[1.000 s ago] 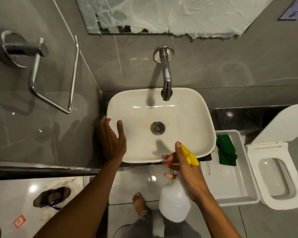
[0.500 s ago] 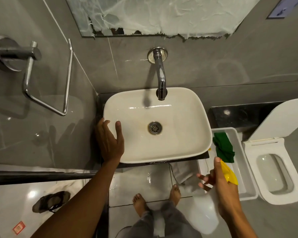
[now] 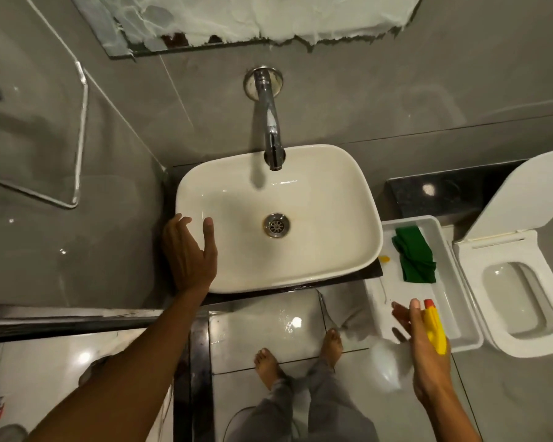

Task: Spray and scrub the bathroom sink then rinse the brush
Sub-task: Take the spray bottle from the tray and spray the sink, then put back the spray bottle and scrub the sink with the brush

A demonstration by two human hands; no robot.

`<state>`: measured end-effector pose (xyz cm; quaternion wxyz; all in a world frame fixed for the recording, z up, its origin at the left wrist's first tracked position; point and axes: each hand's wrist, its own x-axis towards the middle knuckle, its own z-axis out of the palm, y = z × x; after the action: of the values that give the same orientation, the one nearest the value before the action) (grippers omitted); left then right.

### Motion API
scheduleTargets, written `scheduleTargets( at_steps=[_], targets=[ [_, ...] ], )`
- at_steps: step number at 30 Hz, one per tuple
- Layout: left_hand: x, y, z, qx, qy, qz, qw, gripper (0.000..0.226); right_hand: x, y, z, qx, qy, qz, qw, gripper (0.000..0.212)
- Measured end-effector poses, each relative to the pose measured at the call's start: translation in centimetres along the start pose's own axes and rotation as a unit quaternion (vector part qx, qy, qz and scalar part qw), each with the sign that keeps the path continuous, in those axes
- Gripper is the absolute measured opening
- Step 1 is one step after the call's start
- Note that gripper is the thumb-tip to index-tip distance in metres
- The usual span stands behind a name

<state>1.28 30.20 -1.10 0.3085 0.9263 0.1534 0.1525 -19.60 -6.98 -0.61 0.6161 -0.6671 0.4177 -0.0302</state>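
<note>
A white basin sink (image 3: 332,202) with a metal drain (image 3: 276,225) sits under a chrome wall tap (image 3: 270,129). My left hand (image 3: 189,253) rests open on the sink's left front rim, fingers spread. My right hand (image 3: 428,349) grips a clear spray bottle (image 3: 388,366) with a yellow trigger head (image 3: 434,327), held low to the right of the sink over the near end of a white tray (image 3: 454,301). No brush is visible.
A green cloth (image 3: 415,253) lies in the white tray beside the sink. A toilet (image 3: 521,291) with its lid up stands at the right. A chrome towel bar (image 3: 80,138) is on the left wall. My bare feet (image 3: 268,365) stand on the wet tiles.
My right hand has carried the spray bottle from the sink's front edge rightward and down to the tray. My left hand stays on the sink rim.
</note>
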Motion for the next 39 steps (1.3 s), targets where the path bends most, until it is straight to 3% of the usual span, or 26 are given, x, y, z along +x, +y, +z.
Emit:
scheduleTargets(
  at_steps=[5, 11, 14, 17, 22, 25, 29, 32, 35, 39],
  targets=[
    [-0.3, 0.0, 0.3, 0.051, -0.002, 0.029, 0.998, 0.055, 5.0, 2.0, -2.3, 0.0, 0.054, 0.002, 0.999, 0.05],
    [-0.8, 1.7, 0.5, 0.105, -0.09, 0.097, 0.986, 0.074, 12.6, 4.3, -5.4, 0.019, 0.125, 0.004, 0.992, 0.064],
    [-2.9, 4.7, 1.9, 0.078, -0.127, 0.138, 0.979, 0.075, 15.0, 4.6, -6.4, 0.02, 0.154, -0.003, 0.988, 0.047],
    [-6.1, 10.0, 5.0, 0.028, -0.175, 0.186, 0.966, 0.073, 16.5, 4.5, -6.7, 0.041, 0.177, 0.005, 0.983, 0.011],
    [-10.7, 18.4, 10.8, 0.004, -0.262, 0.237, 0.936, 0.075, 19.4, 5.1, -7.4, 0.065, 0.18, -0.01, 0.982, 0.009],
    [-11.7, 21.5, 13.3, 0.019, -0.289, 0.28, 0.915, 0.08, 20.9, 7.0, -8.1, 0.084, 0.184, -0.009, 0.979, 0.042],
    [-12.1, 23.1, 15.5, 0.056, -0.319, 0.339, 0.883, 0.085, 21.2, 8.6, -8.5, 0.111, 0.198, 0.023, 0.974, 0.02],
    [-12.3, 22.7, 16.5, 0.095, -0.324, 0.363, 0.868, 0.082, 20.8, 9.3, -8.5, 0.099, 0.21, 0.016, 0.972, 0.028],
    [-12.3, 22.3, 17.0, 0.112, -0.326, 0.37, 0.863, 0.079, 20.7, 10.8, -8.6, 0.073, 0.224, -0.008, 0.972, 0.016],
    [-12.2, 22.3, 17.3, 0.109, -0.326, 0.366, 0.865, 0.079, 20.0, 13.5, -7.6, 0.028, 0.292, -0.026, 0.956, 0.055]
  ],
)
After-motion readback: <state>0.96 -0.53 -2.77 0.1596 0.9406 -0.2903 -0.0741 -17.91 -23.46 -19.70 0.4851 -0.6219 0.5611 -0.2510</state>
